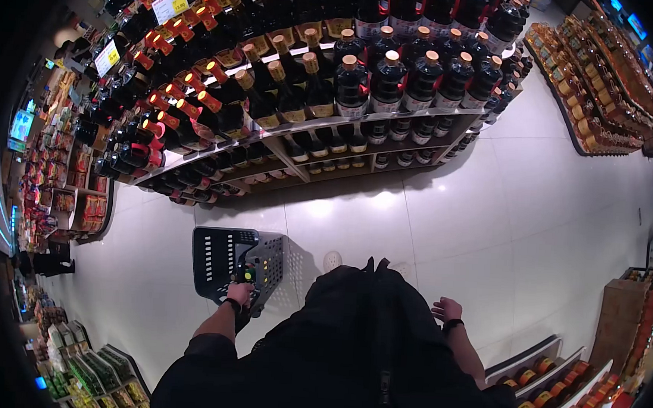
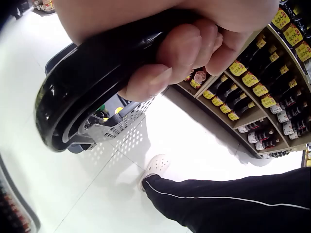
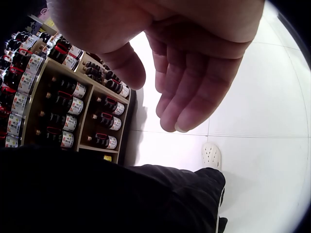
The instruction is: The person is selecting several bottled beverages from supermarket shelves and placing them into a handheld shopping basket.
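Note:
My left hand (image 1: 239, 292) grips the black handle (image 2: 73, 87) of a grey shopping basket (image 1: 273, 260), its fingers (image 2: 182, 46) curled round the bar. The basket stands on the floor at my left, its side wall full of holes. Inside it are small items with green and yellow parts, mostly hidden by the handle and hand. On the other side, my right hand (image 1: 448, 309) hangs beside my body with nothing in it. The right wrist view shows its fingers (image 3: 194, 92) loosely bent, the thumb apart from them, over the floor.
A long shelf (image 1: 286, 127) of dark bottles curves across the front. More bottles stand on a display (image 1: 587, 93) at the far right, and a low rack (image 1: 547, 382) of bottles is near my right side. Packaged goods (image 1: 99, 370) lie at lower left. Pale tiles (image 1: 355, 221) cover the floor.

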Motion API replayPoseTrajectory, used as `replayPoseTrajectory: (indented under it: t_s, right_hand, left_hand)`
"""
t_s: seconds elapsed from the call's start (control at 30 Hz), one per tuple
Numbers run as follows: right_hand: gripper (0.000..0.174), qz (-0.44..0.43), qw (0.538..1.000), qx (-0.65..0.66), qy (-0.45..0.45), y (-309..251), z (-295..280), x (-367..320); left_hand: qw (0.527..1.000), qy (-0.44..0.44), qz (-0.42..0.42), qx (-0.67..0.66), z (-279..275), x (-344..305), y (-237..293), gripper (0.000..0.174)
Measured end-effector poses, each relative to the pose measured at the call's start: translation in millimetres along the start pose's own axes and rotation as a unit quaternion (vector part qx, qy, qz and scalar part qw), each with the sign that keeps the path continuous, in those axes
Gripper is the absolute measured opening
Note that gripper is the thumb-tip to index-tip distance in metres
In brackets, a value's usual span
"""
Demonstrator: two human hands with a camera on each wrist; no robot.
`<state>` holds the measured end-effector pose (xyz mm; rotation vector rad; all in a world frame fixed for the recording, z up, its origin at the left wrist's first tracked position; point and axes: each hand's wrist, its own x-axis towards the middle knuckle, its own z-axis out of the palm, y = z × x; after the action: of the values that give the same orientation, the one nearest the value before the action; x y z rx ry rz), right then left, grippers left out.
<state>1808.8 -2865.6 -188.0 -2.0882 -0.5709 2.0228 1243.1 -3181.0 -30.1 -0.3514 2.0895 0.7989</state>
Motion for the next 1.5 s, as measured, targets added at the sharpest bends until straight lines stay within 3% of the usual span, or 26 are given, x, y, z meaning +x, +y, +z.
replayPoseTrajectory:
  t_s: [0.1,0.13,0.33,0.5,0.6,0.77,1.2,1.37,1.43,1.5]
  right_hand:
    - [0.03,-0.006,1.0,-0.005,0.009,-9.4,-48.2,6.8]
    - [0.029,-0.006,1.0,0.0,0.009,-7.8,-58.3,8.6]
    - [0.029,0.01,0.999,-0.033,0.01,4.2,-108.0,8.4]
    - [0.03,0.006,1.0,-0.014,0.008,6.1,-129.0,12.0]
    - [0.03,-0.008,1.0,-0.002,-0.004,-5.7,-145.6,23.6]
    - [0.031,-0.027,1.0,0.002,-0.01,-23.7,-170.5,45.5]
    - [0.032,0.029,0.999,0.014,0.005,-39.6,-232.7,66.0]
    - [0.032,0.034,0.999,0.014,0.029,-102.3,-270.4,92.2]
    - [0.032,0.017,0.999,0.015,0.031,-135.3,-287.3,105.7]
    - [0.033,0.01,0.999,0.023,0.04,-171.2,-302.6,117.4]
  left_hand:
    - [0.996,0.049,0.022,0.066,31.1,-14.4,-18.6,0.029]
    - [1.0,0.013,0.004,0.02,27.3,-15.2,-20.6,0.025]
    - [0.999,0.014,0.031,0.014,63.9,-38.1,-17.1,0.026]
    - [0.999,-0.006,0.04,0.01,102.6,-50.0,-17.0,0.025]
    - [1.0,-0.01,-0.007,-0.017,126.4,-66.4,-22.2,0.027]
    - [1.0,-0.014,0.021,0.001,186.8,-97.0,-11.3,0.029]
    - [0.997,-0.047,0.003,-0.056,310.8,-135.5,21.7,0.032]
    - [0.998,-0.045,0.016,-0.03,377.3,-128.5,31.0,0.031]
    - [0.995,-0.067,-0.003,-0.077,404.9,-140.5,39.3,0.028]
    - [0.994,-0.065,0.028,-0.082,439.7,-138.4,50.9,0.028]
